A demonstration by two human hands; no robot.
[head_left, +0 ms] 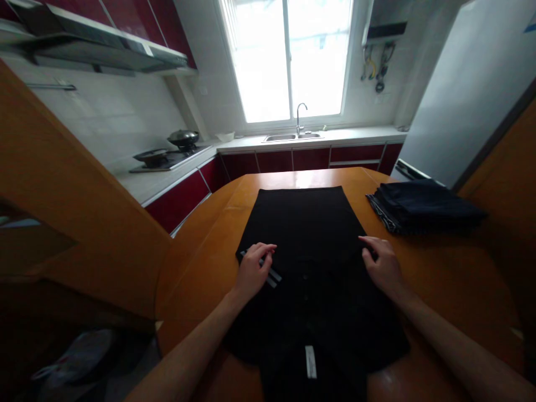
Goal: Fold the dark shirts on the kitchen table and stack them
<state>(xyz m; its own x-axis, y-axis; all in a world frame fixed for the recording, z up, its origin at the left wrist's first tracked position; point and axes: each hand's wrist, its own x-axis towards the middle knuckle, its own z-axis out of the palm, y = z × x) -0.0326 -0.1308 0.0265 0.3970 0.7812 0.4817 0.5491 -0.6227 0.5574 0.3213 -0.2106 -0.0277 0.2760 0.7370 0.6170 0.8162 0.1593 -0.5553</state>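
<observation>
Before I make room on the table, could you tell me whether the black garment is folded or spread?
The black garment is mostly spread: its body lies flat and wide across the table.

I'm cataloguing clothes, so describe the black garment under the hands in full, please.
The black garment looks like a soft, dark cloth top, spread nearly flat on the wooden table. Its straight hem lies at the far end; a white label shows near the closer end, which runs out of view. Faint button-like dots sit along the middle, and pale stripes mark the left side. The left hand rests by those stripes; the right hand is at the opposite edge, contact unclear.
</observation>
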